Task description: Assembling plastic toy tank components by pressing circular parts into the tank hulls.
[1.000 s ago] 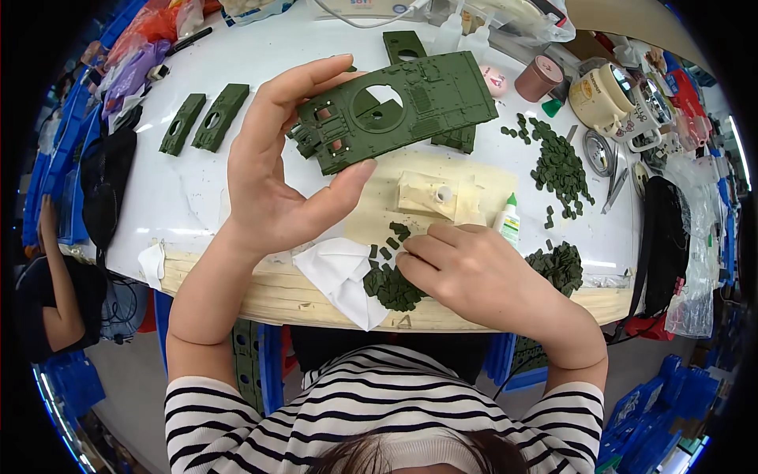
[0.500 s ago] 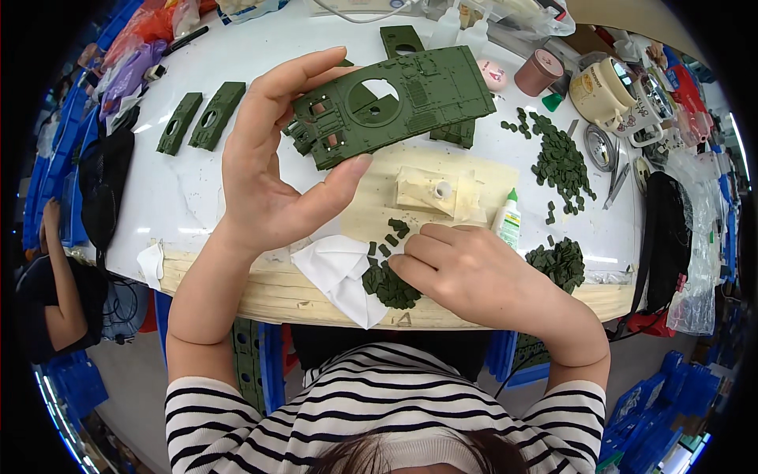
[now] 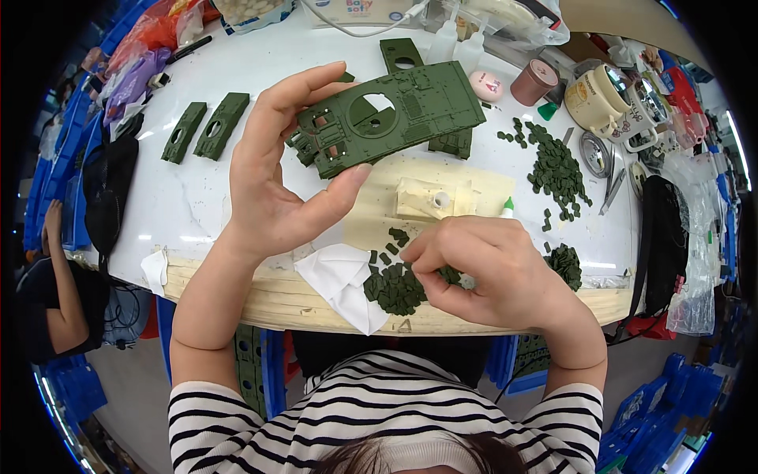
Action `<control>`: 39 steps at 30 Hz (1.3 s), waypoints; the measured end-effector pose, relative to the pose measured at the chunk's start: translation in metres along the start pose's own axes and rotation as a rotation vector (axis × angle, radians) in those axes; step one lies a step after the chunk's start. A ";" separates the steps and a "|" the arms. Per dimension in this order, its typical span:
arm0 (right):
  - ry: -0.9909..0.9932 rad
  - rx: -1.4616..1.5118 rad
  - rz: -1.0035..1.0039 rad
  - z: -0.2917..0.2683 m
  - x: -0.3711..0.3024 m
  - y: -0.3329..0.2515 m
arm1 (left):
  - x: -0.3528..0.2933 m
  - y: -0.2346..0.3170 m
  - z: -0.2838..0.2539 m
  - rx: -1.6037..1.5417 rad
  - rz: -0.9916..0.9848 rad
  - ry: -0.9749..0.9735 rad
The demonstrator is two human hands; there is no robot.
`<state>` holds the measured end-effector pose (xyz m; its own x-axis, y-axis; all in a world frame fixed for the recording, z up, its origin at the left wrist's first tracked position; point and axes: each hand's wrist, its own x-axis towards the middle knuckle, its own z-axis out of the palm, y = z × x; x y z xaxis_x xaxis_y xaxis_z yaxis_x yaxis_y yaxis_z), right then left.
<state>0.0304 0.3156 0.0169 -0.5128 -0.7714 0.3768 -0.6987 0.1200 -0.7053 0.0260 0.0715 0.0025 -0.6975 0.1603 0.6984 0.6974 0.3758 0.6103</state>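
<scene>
A dark green model tank hull (image 3: 430, 103) with a round opening is raised above the table, gripped at its left end by my left hand (image 3: 272, 193). The thumb presses the near edge and the fingers reach round the far side. Low over a pile of small dark green pieces (image 3: 391, 291), my right hand (image 3: 501, 268) is closed with thumb and index finger drawn together. Whatever those fingertips may pinch is too small to make out. Beside the pile lies a crumpled white cloth (image 3: 338, 280). Just beyond my right hand is a taped cream block (image 3: 414, 199) with a short white tube.
More green pieces lie in heaps (image 3: 557, 174) at the right. Two green hulls (image 3: 221, 126) rest at the left. A green-tipped bottle (image 3: 508, 207), tweezers (image 3: 614, 189), a tape roll (image 3: 596, 154) and a cream mug (image 3: 596, 95) stand or lie rightward. A person's arm (image 3: 63, 276) shows far left.
My right hand has turned and its fingers have drawn into a pinch above the pile, now covering more of the bottle. The held hull sits slightly lower in view.
</scene>
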 end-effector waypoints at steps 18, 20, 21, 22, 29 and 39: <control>0.331 0.210 -0.010 -0.030 0.002 0.002 | 0.001 0.004 0.002 -0.026 -0.061 -0.097; 0.399 0.148 -0.027 -0.039 0.000 0.001 | 0.001 0.008 0.003 -0.076 -0.097 -0.132; 0.435 0.116 -0.034 -0.041 -0.001 0.001 | 0.000 0.007 0.004 -0.086 -0.097 -0.151; 0.465 0.162 0.006 -0.041 -0.002 0.000 | -0.001 0.006 0.005 -0.096 -0.096 -0.171; 0.469 0.435 0.290 -0.037 0.000 -0.006 | -0.002 0.008 0.006 -0.174 -0.155 -0.215; 0.446 0.284 0.178 -0.042 -0.001 0.003 | 0.001 0.012 0.004 -0.241 -0.193 -0.253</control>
<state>0.0077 0.3434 0.0399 -0.8154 -0.4078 0.4108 -0.4513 0.0036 -0.8924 0.0334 0.0799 0.0088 -0.8171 0.3387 0.4665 0.5472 0.2009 0.8125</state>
